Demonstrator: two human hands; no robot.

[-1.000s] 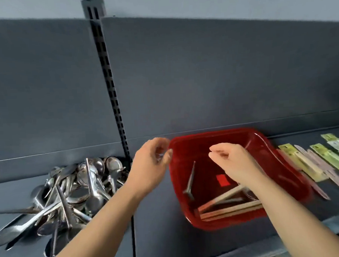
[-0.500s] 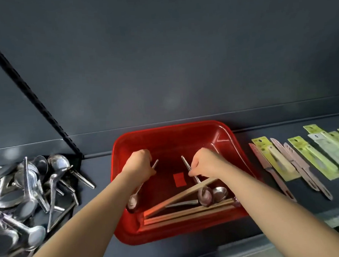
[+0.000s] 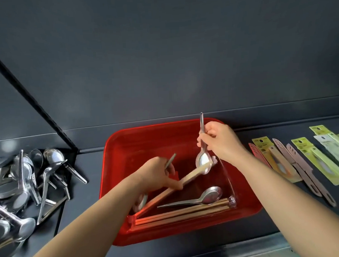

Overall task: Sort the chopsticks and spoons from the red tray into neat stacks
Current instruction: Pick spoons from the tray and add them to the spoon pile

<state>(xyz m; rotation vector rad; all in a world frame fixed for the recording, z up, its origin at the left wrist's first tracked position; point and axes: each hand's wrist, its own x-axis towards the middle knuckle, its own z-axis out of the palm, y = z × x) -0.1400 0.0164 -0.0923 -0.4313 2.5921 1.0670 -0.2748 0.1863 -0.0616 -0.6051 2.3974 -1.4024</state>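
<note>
Spoon (image 3: 203, 158) gripped in right hand (image 3: 222, 141) above red tray (image 3: 116, 170).

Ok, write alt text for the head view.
A right hand holds a metal spoon upright over a red tray; the left hand grips another spoon. Wooden chopsticks and a loose spoon lie in the tray; spoon pile left, packaged utensils right.

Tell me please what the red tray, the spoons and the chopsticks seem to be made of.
Red tray: probably plastic, glossy and slightly translucent at its rim. Spoon in the right hand: polished metal, likely steel, with mirror-like reflections. Chopsticks: pale, matte wood or bamboo; which, I cannot tell.
</note>
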